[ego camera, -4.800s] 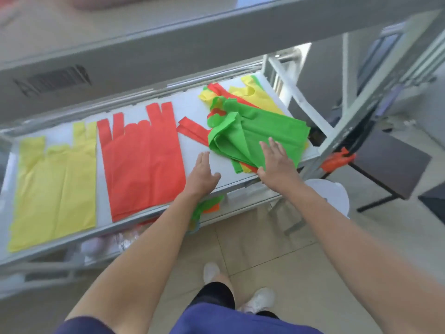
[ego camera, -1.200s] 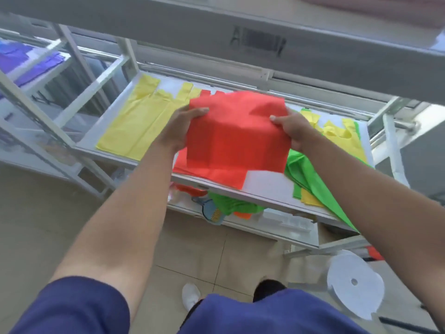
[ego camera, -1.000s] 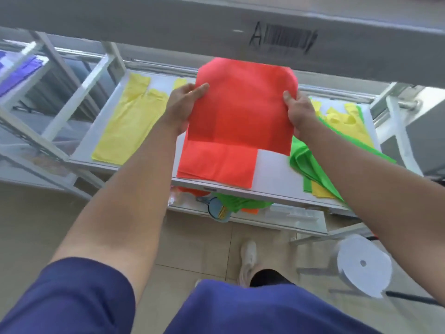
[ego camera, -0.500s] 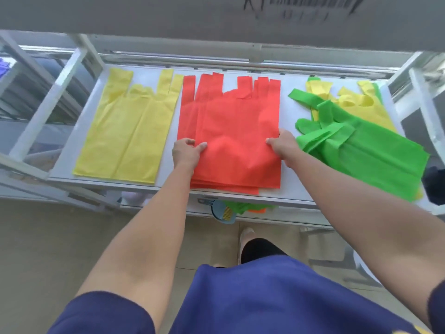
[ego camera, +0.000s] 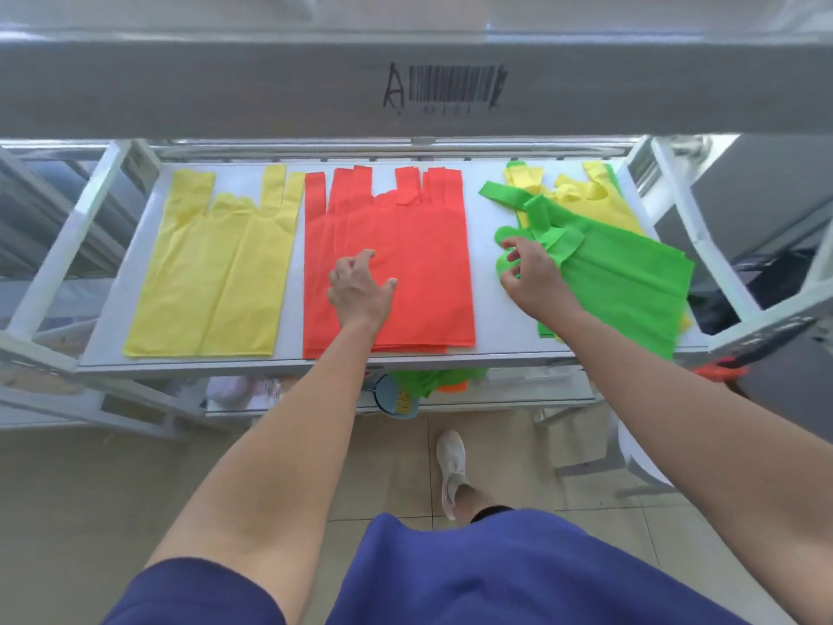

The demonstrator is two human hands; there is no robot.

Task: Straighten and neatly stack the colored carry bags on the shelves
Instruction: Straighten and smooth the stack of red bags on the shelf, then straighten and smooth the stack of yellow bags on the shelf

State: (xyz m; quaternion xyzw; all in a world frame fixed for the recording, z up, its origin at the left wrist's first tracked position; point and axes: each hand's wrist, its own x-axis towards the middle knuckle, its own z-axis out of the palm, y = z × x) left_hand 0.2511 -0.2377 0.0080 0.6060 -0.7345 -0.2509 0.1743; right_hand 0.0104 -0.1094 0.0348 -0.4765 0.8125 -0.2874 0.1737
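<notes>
Neat flat stack of red non-woven carry bags (ego camera: 405, 245), handles pointing away, under the loosely spread fingers of left hand (ego camera: 360, 290), gripping nothing. Right hand (ego camera: 534, 277) with fingers apart, half curled, empty, at rumpled green fabric bags (ego camera: 626, 281). Left of all fingers, flat yellow bag stack (ego camera: 212, 263). White shelf board (ego camera: 505, 327); beige tiled floor (ego camera: 90, 512) below.

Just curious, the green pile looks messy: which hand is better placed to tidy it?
Probably the right hand: it is at the green carry bags; the left hand is over the red bags.
</notes>
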